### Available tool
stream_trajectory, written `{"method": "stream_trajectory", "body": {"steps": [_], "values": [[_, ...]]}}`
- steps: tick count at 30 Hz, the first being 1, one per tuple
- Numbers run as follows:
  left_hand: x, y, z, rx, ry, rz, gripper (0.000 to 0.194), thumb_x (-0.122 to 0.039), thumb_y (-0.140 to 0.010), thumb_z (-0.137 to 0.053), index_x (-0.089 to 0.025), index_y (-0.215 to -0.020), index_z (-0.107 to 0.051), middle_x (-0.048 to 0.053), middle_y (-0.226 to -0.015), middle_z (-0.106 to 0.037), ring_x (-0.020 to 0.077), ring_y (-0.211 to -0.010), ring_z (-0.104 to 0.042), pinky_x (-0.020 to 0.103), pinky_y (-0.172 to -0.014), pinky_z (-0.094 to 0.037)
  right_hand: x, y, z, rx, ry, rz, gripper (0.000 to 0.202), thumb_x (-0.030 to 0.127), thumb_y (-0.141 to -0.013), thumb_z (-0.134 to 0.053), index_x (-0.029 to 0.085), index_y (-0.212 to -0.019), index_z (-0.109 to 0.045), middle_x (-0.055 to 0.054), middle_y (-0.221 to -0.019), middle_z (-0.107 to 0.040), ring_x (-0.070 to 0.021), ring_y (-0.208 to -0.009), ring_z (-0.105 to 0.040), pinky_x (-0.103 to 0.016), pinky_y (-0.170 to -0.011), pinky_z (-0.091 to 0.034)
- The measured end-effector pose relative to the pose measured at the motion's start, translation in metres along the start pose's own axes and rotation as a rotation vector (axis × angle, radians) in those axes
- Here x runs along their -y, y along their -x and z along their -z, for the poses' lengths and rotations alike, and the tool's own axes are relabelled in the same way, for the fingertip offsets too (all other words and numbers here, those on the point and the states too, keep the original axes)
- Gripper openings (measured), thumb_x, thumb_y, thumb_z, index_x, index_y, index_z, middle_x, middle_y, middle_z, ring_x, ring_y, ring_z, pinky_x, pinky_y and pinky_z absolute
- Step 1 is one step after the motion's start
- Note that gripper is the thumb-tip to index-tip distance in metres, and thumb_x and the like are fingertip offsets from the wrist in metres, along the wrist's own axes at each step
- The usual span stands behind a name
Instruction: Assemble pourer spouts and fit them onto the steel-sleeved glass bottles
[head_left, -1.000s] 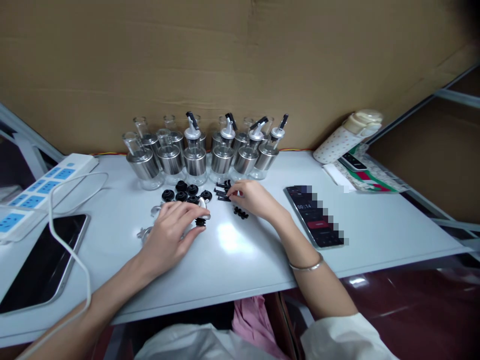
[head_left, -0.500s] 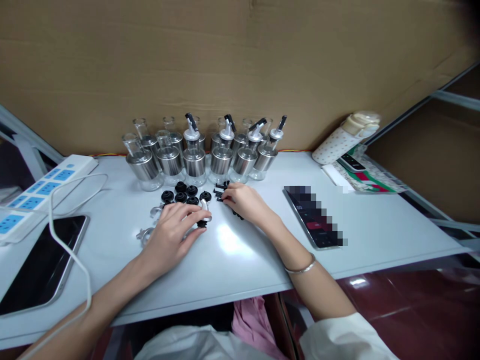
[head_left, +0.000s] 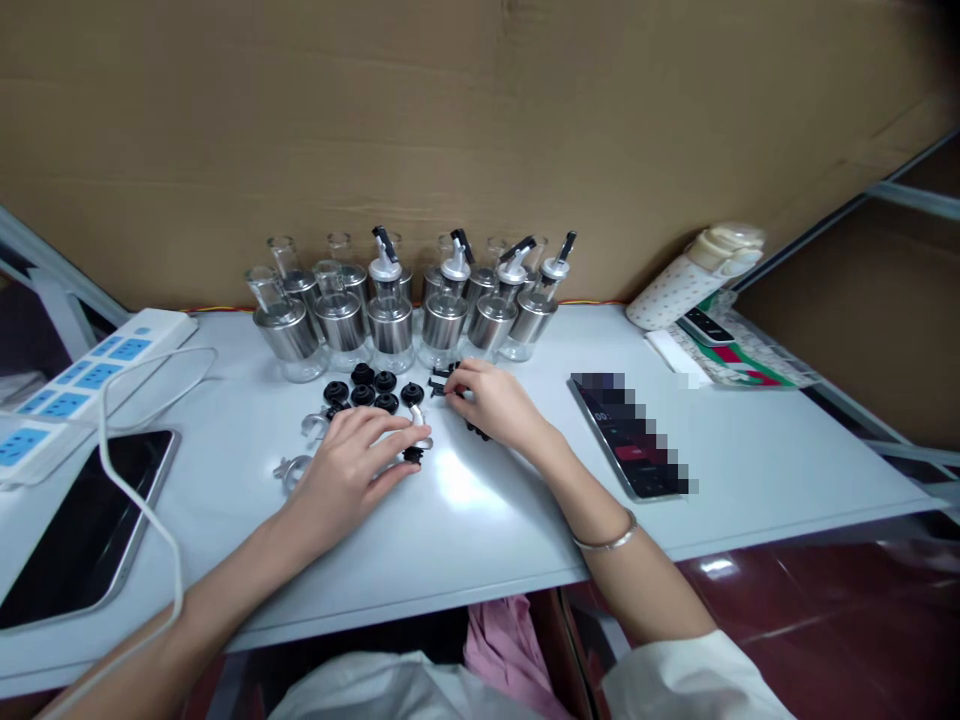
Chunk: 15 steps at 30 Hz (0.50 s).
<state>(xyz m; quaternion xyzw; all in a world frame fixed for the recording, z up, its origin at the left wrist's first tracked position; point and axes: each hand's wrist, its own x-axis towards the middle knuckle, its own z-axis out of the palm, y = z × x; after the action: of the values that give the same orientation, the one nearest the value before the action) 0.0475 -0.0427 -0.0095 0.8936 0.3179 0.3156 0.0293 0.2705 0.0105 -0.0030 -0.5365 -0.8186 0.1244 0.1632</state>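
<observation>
My left hand [head_left: 349,460] pinches a silver pourer spout [head_left: 421,430] with a black ribbed stopper under it, just above the table. My right hand [head_left: 491,400] has its fingertips closed at a small black lever piece [head_left: 439,382], one of several lying in a cluster that the hand partly covers. Between and behind the hands sit several round black stoppers [head_left: 362,396]. Loose silver spout parts [head_left: 294,474] lie left of my left hand and are partly hidden by it. Behind stand glass bottles with steel sleeves [head_left: 390,322]; several in the front row carry pourers with black levers.
A white power strip [head_left: 135,345] and a tablet [head_left: 82,530] with a white cable lie at the left. To the right are a phone [head_left: 630,440], a tilted dotted flask [head_left: 694,275] and a patterned packet [head_left: 757,360]. Cardboard [head_left: 480,130] rises behind the table.
My left hand has shifted slightly to the right with the pourer spout. The right fingertips have moved a little among the black lever pieces.
</observation>
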Motion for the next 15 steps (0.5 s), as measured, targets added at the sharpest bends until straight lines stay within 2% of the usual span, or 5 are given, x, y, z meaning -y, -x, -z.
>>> {"method": "stream_trajectory", "body": {"steps": [4, 7, 10, 12, 15], "values": [[0.000, 0.000, 0.000, -0.003, -0.031, 0.003, 0.022, -0.024, -0.095, -0.052, -0.021, -0.115, -0.060, 0.010, -0.112, -0.062, 0.0235, -0.103, -0.058, 0.040, -0.088, -0.046, 0.002, 0.001, 0.004, -0.130, -0.379, 0.011, 0.006, 0.012, -0.083, -0.058, 0.014, -0.081, -0.063, -0.004, -0.082, -0.065, -0.0132, -0.071, -0.056, -0.027, -0.068, -0.042], [-0.001, -0.001, 0.000, -0.010, -0.035, 0.011, 0.021, -0.022, -0.094, -0.052, -0.022, -0.113, -0.060, 0.011, -0.115, -0.057, 0.0238, -0.106, -0.057, 0.040, -0.087, -0.049, 0.006, 0.001, 0.005, -0.120, -0.728, -0.030, 0.007, 0.019, -0.078, -0.066, 0.015, -0.074, -0.061, -0.001, -0.075, -0.064, -0.0108, -0.064, -0.054, -0.025, -0.060, -0.041], [-0.002, 0.000, -0.001, -0.017, 0.021, 0.018, 0.022, -0.019, -0.094, -0.052, -0.020, -0.115, -0.059, 0.011, -0.117, -0.055, 0.0222, -0.108, -0.058, 0.037, -0.089, -0.051, 0.011, 0.001, 0.004, -0.137, -1.003, -0.058, 0.018, 0.022, -0.066, -0.076, 0.016, -0.078, -0.063, 0.001, -0.071, -0.062, -0.0106, -0.066, -0.055, -0.024, -0.061, -0.043], [-0.003, 0.000, -0.001, -0.022, 0.082, 0.023, 0.024, -0.016, -0.095, -0.050, -0.019, -0.117, -0.057, 0.011, -0.116, -0.055, 0.0194, -0.108, -0.059, 0.033, -0.091, -0.052, 0.014, 0.001, 0.002, -0.141, -1.086, -0.070, 0.022, 0.024, -0.064, -0.078, 0.016, -0.079, -0.065, 0.002, -0.068, -0.061, -0.0097, -0.063, -0.054, -0.024, -0.059, -0.043], [-0.003, 0.001, -0.001, -0.018, 0.135, 0.026, 0.027, -0.014, -0.095, -0.049, -0.018, -0.121, -0.054, 0.009, -0.113, -0.058, 0.0167, -0.105, -0.062, 0.028, -0.090, -0.053, 0.019, 0.002, -0.003, -0.182, -1.080, -0.073, 0.017, 0.026, -0.066, -0.076, 0.016, -0.073, -0.065, 0.002, -0.063, -0.060, -0.0087, -0.058, -0.051, -0.024, -0.056, -0.041]]}}
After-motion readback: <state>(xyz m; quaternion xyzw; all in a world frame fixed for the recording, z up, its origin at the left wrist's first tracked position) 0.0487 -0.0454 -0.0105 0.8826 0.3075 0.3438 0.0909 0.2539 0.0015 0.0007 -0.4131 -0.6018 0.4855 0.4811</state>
